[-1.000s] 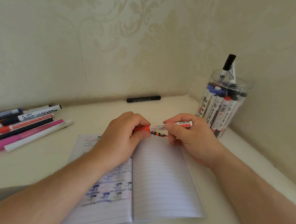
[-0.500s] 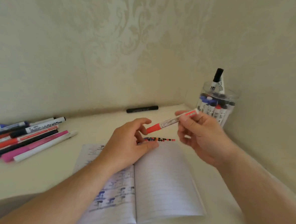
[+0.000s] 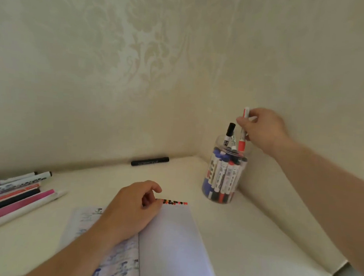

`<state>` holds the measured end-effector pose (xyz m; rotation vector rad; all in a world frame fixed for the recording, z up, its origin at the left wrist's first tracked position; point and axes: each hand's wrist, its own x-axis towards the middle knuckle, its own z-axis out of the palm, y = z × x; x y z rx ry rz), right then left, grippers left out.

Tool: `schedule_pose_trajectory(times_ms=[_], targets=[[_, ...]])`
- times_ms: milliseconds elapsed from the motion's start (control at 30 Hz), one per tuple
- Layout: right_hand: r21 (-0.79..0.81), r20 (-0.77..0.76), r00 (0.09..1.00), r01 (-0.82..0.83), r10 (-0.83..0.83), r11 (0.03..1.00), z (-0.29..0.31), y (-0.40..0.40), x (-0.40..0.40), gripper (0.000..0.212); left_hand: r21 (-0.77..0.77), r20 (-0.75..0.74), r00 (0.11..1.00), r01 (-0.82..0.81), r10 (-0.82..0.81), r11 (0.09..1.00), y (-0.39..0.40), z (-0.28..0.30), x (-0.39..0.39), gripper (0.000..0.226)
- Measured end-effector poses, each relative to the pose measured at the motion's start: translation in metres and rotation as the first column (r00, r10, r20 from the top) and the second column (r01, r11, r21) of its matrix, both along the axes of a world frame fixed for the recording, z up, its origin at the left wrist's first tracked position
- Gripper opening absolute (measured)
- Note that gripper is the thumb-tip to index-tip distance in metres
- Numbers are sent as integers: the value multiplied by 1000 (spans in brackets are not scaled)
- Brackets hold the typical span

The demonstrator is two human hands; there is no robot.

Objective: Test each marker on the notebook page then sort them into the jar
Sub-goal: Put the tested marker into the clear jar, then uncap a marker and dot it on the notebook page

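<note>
Nearest, the left hand rests with loosely curled fingers, holding nothing, on the open notebook. Farther back, the right hand pinches the red marker upright, cap end dipping into the jar.

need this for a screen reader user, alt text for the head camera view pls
A person's right hand lowers a red-capped marker, cap down, into a clear jar of markers in the corner. The left hand rests on an open notebook; more markers lie at left.
</note>
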<state>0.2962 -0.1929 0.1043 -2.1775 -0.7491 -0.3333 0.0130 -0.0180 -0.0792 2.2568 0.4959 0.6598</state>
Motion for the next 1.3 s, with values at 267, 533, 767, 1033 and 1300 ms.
schedule_pose_trajectory(times_ms=[267,533,767,1033,1300], targets=[[-204,80,996,56,-41,977,-4,15,-6,48,30,-6,1000,-3,3,1000,0,1,0,13],[-268,196,977,131,-80,955,13,13,-23,53,25,0,1000,8,-8,1000,1,3,0,15],[-424,467,730,-310,499,851,-75,94,-101,25,-130,49,999,14,-8,991,7,3,-2,23],[-616,-15,895,-360,447,701,-166,196,-63,27,-301,105,994,31,1,953,10,5,-4,21],[-727,-28,875,-350,483,592,-151,187,-55,24,-289,100,995,4,26,957,11,8,-2,15]])
